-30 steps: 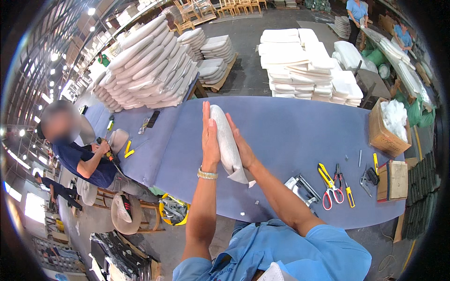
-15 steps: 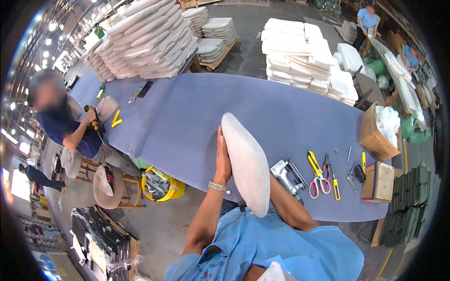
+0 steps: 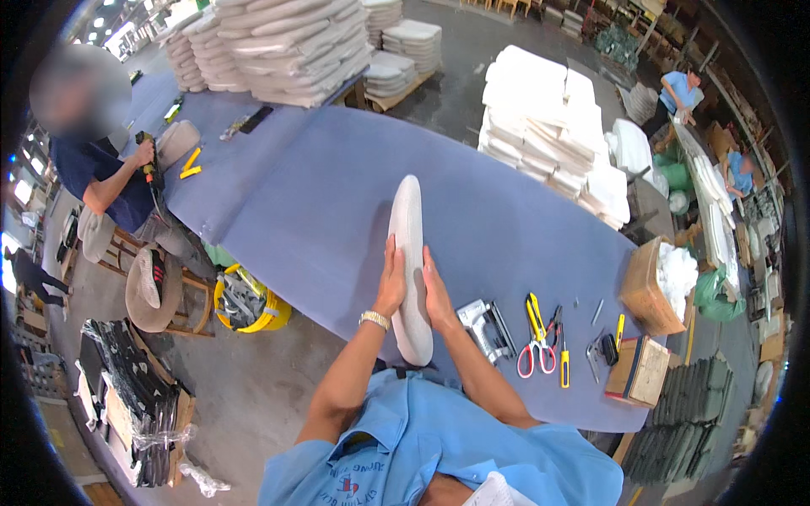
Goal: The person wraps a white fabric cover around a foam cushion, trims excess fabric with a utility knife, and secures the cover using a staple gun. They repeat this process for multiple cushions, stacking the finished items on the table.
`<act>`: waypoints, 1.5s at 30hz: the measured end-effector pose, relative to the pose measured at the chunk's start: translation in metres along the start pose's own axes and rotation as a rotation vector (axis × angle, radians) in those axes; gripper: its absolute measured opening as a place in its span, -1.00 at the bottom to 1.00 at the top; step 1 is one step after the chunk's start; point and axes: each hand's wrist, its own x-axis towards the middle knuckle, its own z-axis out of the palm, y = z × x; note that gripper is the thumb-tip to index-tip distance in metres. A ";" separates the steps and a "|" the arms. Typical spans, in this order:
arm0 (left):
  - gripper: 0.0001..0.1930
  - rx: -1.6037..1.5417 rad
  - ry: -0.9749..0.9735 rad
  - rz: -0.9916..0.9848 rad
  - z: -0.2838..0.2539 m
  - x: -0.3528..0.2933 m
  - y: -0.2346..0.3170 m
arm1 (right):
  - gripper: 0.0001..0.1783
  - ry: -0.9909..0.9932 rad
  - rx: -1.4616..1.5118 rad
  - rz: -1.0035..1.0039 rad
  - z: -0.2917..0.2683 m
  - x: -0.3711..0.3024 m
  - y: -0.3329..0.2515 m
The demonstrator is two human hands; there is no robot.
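Note:
A light grey upholstered seat cushion (image 3: 407, 228) stands on edge above the near side of the blue-grey table, its narrow side toward me. My left hand (image 3: 390, 282) presses flat against its left face, with a metal-banded watch on that wrist. Against the opposite face lies my right hand (image 3: 436, 293), fingers straight, so the cushion is gripped between both palms. To the right of my right hand rests a silver staple gun (image 3: 485, 331). Beyond it are red-handled scissors (image 3: 537, 357), a yellow cutter knife (image 3: 535, 314) and a yellow-handled screwdriver (image 3: 564, 363).
Cushions are stacked high (image 3: 287, 51) at the table's far left, and white pads (image 3: 544, 126) pile up behind it. An open carton (image 3: 651, 287) and a small box (image 3: 639, 371) sit at the right. A co-worker (image 3: 101, 181) holds a power tool at left, near a yellow bucket (image 3: 274, 316).
The cushion has turned from showing its broad face to edge-on, more upright. My right hand, hidden behind it before, now shows on its right side. The view has shifted.

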 end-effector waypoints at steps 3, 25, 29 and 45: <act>-0.27 0.026 0.014 -0.033 0.003 0.001 -0.010 | -0.21 0.007 -0.189 -0.057 -0.001 -0.002 0.004; -0.33 0.230 -0.026 -0.050 0.017 0.006 -0.029 | 0.09 0.121 -0.679 0.274 -0.018 0.197 -0.010; -0.35 0.390 -0.244 0.030 0.014 0.010 0.001 | 0.02 0.164 -0.574 0.178 -0.050 0.176 -0.017; -0.64 1.236 -0.167 0.709 0.000 0.043 0.298 | -0.23 -0.556 -0.068 -0.699 -0.062 0.065 -0.206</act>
